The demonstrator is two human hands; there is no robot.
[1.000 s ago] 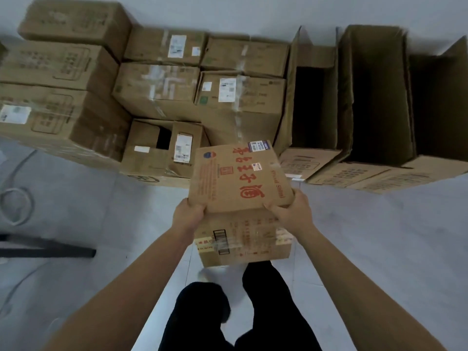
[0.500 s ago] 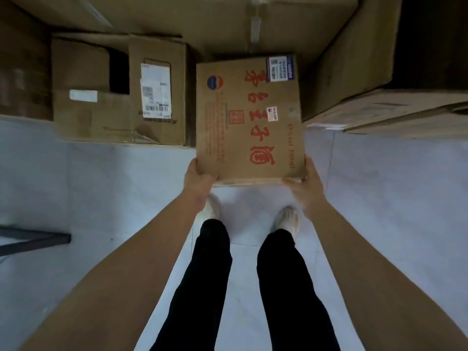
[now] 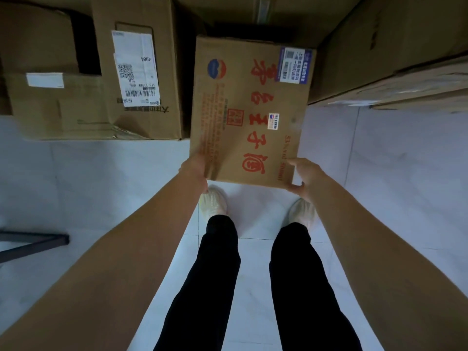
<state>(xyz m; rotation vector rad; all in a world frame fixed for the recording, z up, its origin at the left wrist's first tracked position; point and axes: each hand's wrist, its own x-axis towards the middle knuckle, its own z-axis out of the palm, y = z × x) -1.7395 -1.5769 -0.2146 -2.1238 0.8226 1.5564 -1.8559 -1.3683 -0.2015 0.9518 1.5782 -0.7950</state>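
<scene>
One closed red-lettered carton (image 3: 250, 110), contents hidden, left hand (image 3: 193, 171) and right hand (image 3: 305, 177) fingers clamped on it

The single view sits on the person's head and looks almost straight down, tilted slightly forward. Its wide lens bends the forearms (image 3: 126, 249) in from the lower corners toward the frame's centre. There the left hand (image 3: 193, 171) and right hand (image 3: 302, 177) meet the printed box (image 3: 248, 110) at close range. The shoes (image 3: 214, 202) and tiled floor (image 3: 114, 178) lie directly below, mid-frame. The stacked cartons (image 3: 101, 84) fill the top edge, cropped.
</scene>
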